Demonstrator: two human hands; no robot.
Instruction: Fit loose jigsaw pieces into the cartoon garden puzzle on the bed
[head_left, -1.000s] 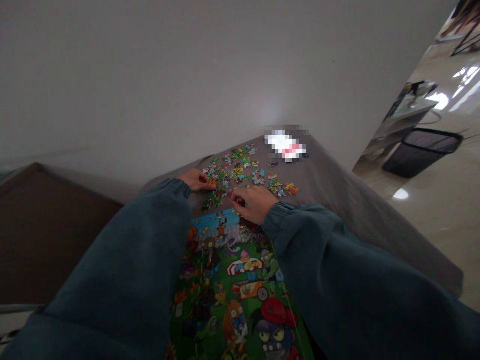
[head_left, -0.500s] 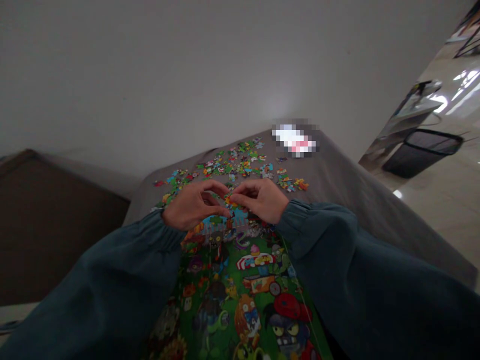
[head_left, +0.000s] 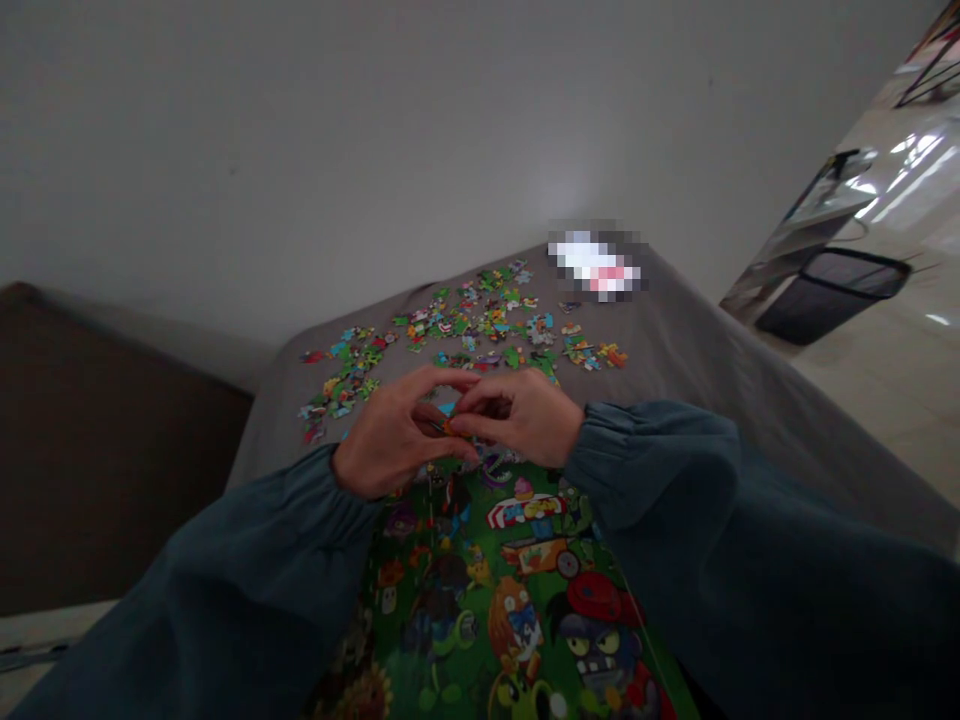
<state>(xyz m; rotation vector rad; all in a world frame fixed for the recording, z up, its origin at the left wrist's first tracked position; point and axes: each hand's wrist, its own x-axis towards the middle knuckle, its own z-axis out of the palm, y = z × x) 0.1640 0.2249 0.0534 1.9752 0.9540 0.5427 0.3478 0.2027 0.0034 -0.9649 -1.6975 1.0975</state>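
Observation:
My right hand [head_left: 525,415] pinches a small orange jigsaw puzzle piece [head_left: 451,427] between thumb and fingertips. Close against it, my left hand [head_left: 397,432] curves around the piece, its thumb and index finger apart; whether its inner fingers touch the piece is hard to see. Both hands are over the far end of a glossy green picture board [head_left: 480,550] printed with cartoon plants and zombies. The hands hide part of that end.
Loose puzzle pieces [head_left: 450,315] lie scattered across the grey cloth [head_left: 660,340] beyond my hands. A pixelated bright object [head_left: 596,262] sits near the wall [head_left: 420,130]. At right, a dark bin [head_left: 825,300] stands on the shiny floor. A brown panel [head_left: 112,450] is at left.
Both hands have moved slightly lower in view and closer together, with the orange piece still in the right fingers. The view has shifted a little.

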